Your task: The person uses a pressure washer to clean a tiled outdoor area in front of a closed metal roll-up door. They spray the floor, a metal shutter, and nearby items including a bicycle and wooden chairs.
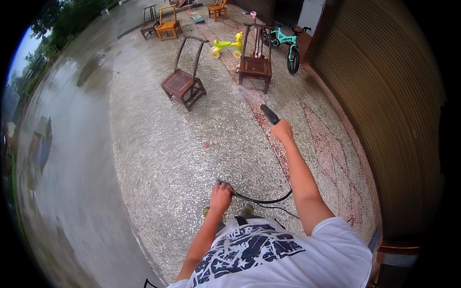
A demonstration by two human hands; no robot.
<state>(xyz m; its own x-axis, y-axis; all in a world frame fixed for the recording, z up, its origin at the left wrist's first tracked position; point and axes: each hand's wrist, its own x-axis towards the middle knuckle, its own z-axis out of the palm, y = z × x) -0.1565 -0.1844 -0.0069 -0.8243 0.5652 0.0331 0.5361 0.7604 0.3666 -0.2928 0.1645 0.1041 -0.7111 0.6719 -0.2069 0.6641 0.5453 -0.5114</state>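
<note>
My right hand point(282, 130) is closed around a black spray gun point(269, 114), held out ahead at arm's length. A pale spray of water point(246, 92) leaves its tip towards the foot of a dark brown wooden chair point(255, 67). Low in front of my body, my left hand point(221, 195) grips a black hose point(264, 201), which curves away to the right below my right forearm. A second dark wooden chair point(180, 84) stands to the left, turned at an angle. The pebbled terrazzo floor point(169, 154) looks wet.
A green and yellow ride-on toy point(227, 44) stands behind the chairs, and a turquoise child's bicycle point(286, 37) stands right of it. More wooden chairs point(168, 26) are farther back. A ribbed roller shutter point(378, 108) lines the right side. Wet concrete point(83, 162) lies left.
</note>
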